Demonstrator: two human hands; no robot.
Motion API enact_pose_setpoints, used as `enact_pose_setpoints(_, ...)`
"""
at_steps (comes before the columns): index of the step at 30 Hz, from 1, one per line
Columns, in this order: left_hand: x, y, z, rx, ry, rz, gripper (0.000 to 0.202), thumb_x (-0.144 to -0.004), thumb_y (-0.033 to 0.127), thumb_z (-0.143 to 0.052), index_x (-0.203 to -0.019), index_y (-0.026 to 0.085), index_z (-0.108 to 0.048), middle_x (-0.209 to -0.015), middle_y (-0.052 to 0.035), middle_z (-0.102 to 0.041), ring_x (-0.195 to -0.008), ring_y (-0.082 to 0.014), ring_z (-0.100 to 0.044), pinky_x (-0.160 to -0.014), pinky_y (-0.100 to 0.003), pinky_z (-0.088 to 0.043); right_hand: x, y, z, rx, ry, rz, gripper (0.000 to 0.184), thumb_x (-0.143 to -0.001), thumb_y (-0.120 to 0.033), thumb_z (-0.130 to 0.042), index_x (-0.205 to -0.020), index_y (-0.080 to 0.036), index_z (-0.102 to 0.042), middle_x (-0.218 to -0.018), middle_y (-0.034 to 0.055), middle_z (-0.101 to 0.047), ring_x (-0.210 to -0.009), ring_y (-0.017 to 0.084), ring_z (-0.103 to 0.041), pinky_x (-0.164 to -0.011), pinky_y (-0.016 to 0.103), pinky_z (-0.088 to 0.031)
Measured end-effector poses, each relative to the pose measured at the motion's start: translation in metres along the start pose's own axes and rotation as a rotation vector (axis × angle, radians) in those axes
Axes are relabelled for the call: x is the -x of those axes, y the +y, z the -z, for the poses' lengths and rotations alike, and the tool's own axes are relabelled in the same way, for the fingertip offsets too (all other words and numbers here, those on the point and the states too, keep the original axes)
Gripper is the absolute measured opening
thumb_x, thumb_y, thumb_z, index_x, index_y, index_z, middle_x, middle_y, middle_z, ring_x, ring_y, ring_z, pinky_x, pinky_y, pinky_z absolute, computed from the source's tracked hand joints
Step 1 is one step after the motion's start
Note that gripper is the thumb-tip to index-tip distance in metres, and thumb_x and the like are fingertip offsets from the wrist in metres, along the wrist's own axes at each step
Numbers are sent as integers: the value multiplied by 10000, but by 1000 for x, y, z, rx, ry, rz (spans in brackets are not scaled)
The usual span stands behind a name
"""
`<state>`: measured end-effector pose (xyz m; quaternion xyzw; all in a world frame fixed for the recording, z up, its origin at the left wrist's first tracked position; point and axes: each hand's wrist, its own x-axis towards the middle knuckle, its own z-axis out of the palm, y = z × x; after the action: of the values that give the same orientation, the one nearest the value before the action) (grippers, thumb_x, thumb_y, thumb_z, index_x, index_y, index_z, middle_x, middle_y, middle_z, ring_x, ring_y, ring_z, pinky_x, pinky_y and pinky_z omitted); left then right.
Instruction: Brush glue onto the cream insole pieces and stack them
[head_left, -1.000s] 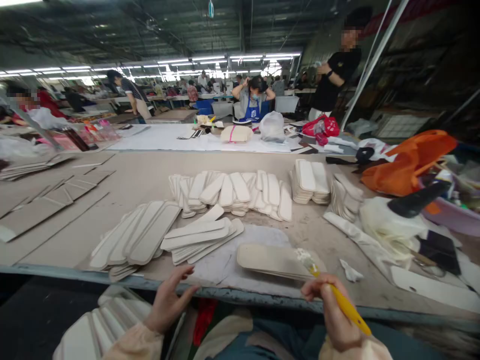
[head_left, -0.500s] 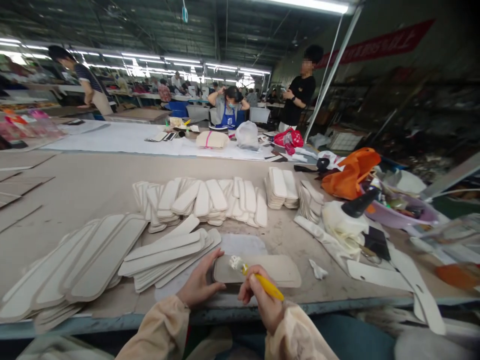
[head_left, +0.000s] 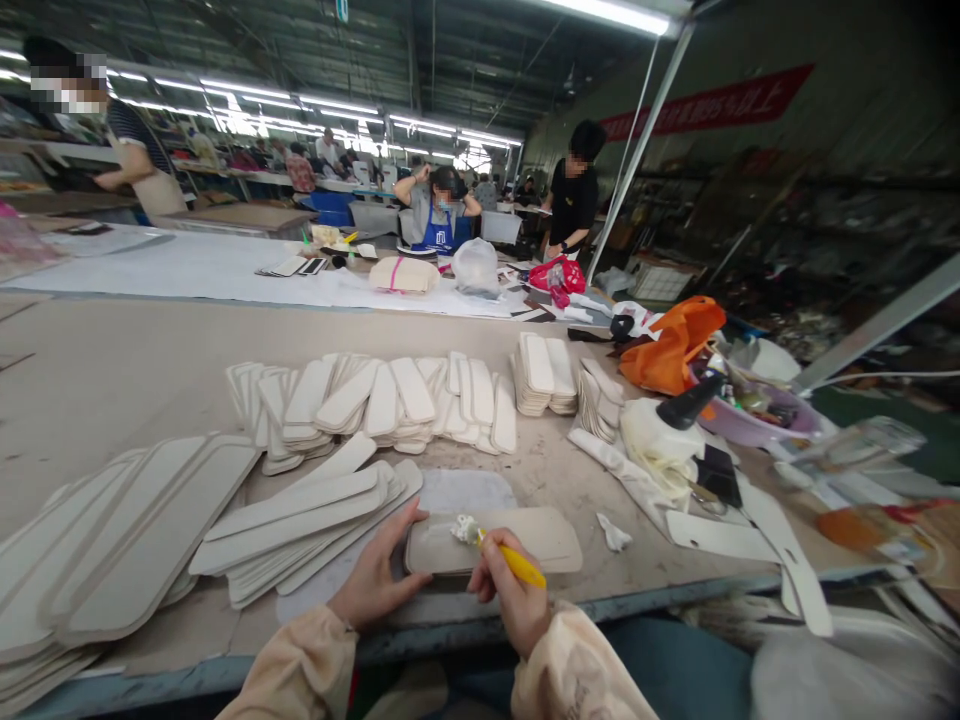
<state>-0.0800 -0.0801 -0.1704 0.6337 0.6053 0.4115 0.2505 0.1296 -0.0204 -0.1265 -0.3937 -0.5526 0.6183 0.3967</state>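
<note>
In the head view a beige rounded panel (head_left: 517, 535) lies near the front edge of the table, seemingly on top of others like it. My left hand (head_left: 379, 575) grips its left end, thumb at the near edge and fingers at the far edge. Closed around the yellow handle of a brush (head_left: 525, 568) is my right hand (head_left: 510, 590). The brush's head, covered in white paste, touches the panel's left half. Just left of my left hand, long white panels (head_left: 300, 525) are fanned out in a pile.
Larger panels (head_left: 150, 540) overlap at the left. Smaller pieces (head_left: 390, 400) form a row behind, beside a neat stack (head_left: 544, 370). On the right are a crumpled white scrap (head_left: 613, 533), a white container with a black nozzle (head_left: 660, 440) and a purple basin (head_left: 757, 420). Other people work beyond.
The view has swung slightly right, so things appear further left. The brush head stays on the panel's left half, and both hands keep their holds. A person in black at the back now leans down.
</note>
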Motion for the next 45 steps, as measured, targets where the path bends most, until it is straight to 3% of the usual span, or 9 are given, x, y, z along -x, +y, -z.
enact_pose_setpoints(8,-1,-4,1,-73,-12,-1,818,-787,352,-657,-1475,249,-228,-1346,-118,-540,-1262,-291,-487,-1089,-461,-358,3,-6,74,77,276,17,427,-829,-621,-587,-820,-194,-573,-524,-8,-608,-408,115,-490,-402,216,-401)
enact_pose_setpoints(13,0,-6,-2,-52,4,-9,833,-786,370,-655,-1477,231,-212,-1337,-126,-548,-1244,-293,-505,-1076,-454,-377,6,-8,91,151,415,57,411,-825,-598,-608,-878,-191,-580,-540,0,-611,-416,131,-490,-397,238,-410)
enact_pose_setpoints(16,2,-10,-4,-21,21,-22,843,-786,374,-654,-1477,221,-197,-1338,-137,-539,-1245,-292,-503,-1079,-468,-372,9,-10,75,138,300,51,390,-868,-590,-552,-843,-201,-556,-554,11,-615,-438,139,-507,-429,252,-432)
enact_pose_setpoints(22,4,-18,-8,26,51,-70,864,-779,367,-663,-1482,243,-176,-1335,-129,-537,-1221,-282,-526,-1054,-481,-405,16,-7,4,-143,-129,14,371,-933,-558,-458,-819,-207,-496,-548,-1,-613,-430,106,-489,-426,207,-382)
enact_pose_setpoints(26,4,-17,-8,38,75,-77,883,-760,374,-686,-1482,272,-188,-1317,-107,-560,-1190,-275,-555,-1031,-463,-437,13,7,-25,-234,-225,-83,418,-902,-609,-476,-801,-203,-489,-501,-23,-587,-377,79,-443,-387,170,-345)
enact_pose_setpoints(29,3,-16,-8,31,82,-83,878,-754,372,-692,-1478,269,-206,-1311,-104,-566,-1188,-271,-558,-1030,-455,-441,12,13,-25,-164,-218,-133,424,-897,-603,-495,-796,-191,-509,-498,-27,-583,-368,65,-439,-379,156,-333)
enact_pose_setpoints(36,2,-18,-7,-59,66,-105,812,-768,344,-676,-1455,229,-259,-1299,-121,-572,-1195,-272,-554,-1028,-446,-446,16,2,18,-8,-97,-87,393,-916,-561,-500,-788,-190,-518,-513,-27,-591,-398,65,-463,-407,155,-343)
enact_pose_setpoints(45,2,-21,-6,-142,63,-110,735,-770,351,-673,-1408,213,-335,-1314,-119,-572,-1213,-275,-548,-1046,-435,-434,19,-6,94,50,249,-114,469,-802,-650,-595,-853,-185,-557,-512,-8,-600,-397,110,-485,-396,208,-382)
